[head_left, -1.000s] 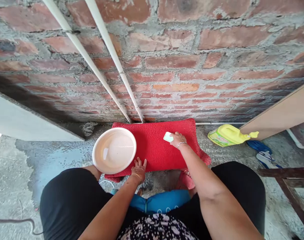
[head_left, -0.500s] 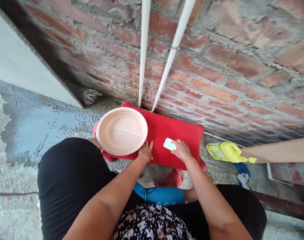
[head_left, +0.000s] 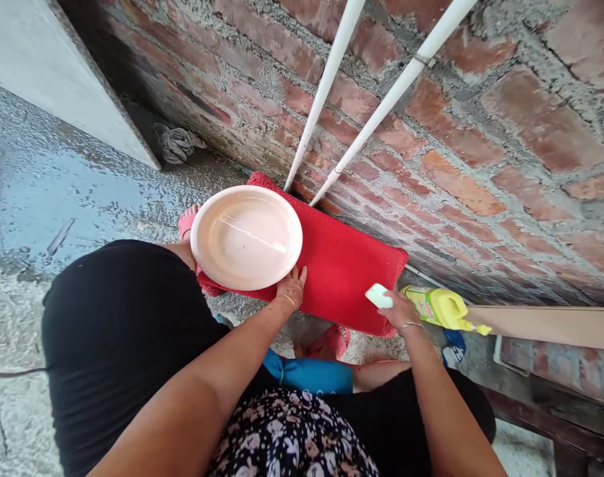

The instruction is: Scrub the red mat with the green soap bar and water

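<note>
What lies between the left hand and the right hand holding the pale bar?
In the head view, only bare red mat lies between the left hand and the right hand with its pale bar.

Yellow bottle (head_left: 438, 307) label unreadable

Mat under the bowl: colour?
Red mat, plain, with a rough texture; only the head view shows it, with the left hand on its near edge.

Home wash yard: brick wall (head_left: 455, 165), wet concrete floor (head_left: 58, 192).
</note>
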A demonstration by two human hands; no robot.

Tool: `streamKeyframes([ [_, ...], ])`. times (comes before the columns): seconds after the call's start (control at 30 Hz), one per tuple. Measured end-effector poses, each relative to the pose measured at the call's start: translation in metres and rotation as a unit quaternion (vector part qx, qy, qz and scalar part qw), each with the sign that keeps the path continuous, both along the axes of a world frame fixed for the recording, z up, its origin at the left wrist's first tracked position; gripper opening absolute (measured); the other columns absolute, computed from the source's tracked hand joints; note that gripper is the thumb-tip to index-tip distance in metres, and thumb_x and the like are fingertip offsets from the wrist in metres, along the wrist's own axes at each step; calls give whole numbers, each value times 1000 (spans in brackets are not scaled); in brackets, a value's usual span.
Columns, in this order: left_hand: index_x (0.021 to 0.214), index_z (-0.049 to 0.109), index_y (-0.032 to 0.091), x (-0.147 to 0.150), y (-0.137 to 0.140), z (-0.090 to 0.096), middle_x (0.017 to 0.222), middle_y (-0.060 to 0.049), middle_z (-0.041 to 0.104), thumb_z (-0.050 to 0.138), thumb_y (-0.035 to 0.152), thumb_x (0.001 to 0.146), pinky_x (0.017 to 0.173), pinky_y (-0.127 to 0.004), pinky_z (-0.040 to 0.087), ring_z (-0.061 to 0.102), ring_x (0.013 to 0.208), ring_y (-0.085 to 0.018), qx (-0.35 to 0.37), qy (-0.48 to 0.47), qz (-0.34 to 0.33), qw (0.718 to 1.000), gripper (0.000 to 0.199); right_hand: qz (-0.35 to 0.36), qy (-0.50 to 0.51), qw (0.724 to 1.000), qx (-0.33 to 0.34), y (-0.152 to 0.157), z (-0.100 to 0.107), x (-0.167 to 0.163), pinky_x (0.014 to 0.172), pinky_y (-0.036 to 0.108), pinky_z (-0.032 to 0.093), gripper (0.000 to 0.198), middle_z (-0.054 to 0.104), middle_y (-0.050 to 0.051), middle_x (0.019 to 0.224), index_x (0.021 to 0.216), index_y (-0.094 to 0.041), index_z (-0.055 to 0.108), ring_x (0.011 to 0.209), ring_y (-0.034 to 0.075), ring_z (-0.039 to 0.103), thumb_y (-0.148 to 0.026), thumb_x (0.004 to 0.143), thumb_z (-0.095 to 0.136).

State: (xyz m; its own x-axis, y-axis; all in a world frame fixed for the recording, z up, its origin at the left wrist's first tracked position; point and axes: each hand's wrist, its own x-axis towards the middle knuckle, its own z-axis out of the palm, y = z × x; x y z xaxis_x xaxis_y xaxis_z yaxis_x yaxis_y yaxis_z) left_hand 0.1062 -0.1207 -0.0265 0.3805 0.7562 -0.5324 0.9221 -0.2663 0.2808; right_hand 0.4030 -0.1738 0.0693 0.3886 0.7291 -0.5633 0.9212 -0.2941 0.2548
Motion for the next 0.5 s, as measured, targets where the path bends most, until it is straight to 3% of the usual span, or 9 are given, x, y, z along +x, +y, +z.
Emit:
streamKeyframes([
  [0.13,148,14,18,-1,3,5,152,-20,17,67,34,70,109,-56,14,13,139,-39,-9,16,-13,1000,96,106,100,987,60,58,-23,-92,85,28,38,51,53,3,110,122,-32,53,99,20,51,-36,73,65],
  [0.23,149,14,19,-2,5,6,152,-20,17,73,33,65,109,-56,15,13,138,-40,-12,21,-21,999,104,144,128,979,65,82,-33,-114,86,28,37,52,51,3,114,124,-33,51,100,20,49,-33,73,65],
  [0.37,149,13,20,-2,4,7,152,-19,18,67,33,70,110,-55,14,15,139,-38,-14,31,-24,999,96,121,93,988,17,66,-25,-56,84,28,39,56,53,3,111,123,-32,52,97,20,53,-31,70,68],
  [0.5,149,12,20,-2,2,8,152,-18,19,56,34,79,110,-53,15,17,139,-35,-19,17,-12,1000,84,35,-39,997,-49,35,-3,14,81,34,42,50,55,7,110,118,-29,57,95,25,56,-26,68,65],
])
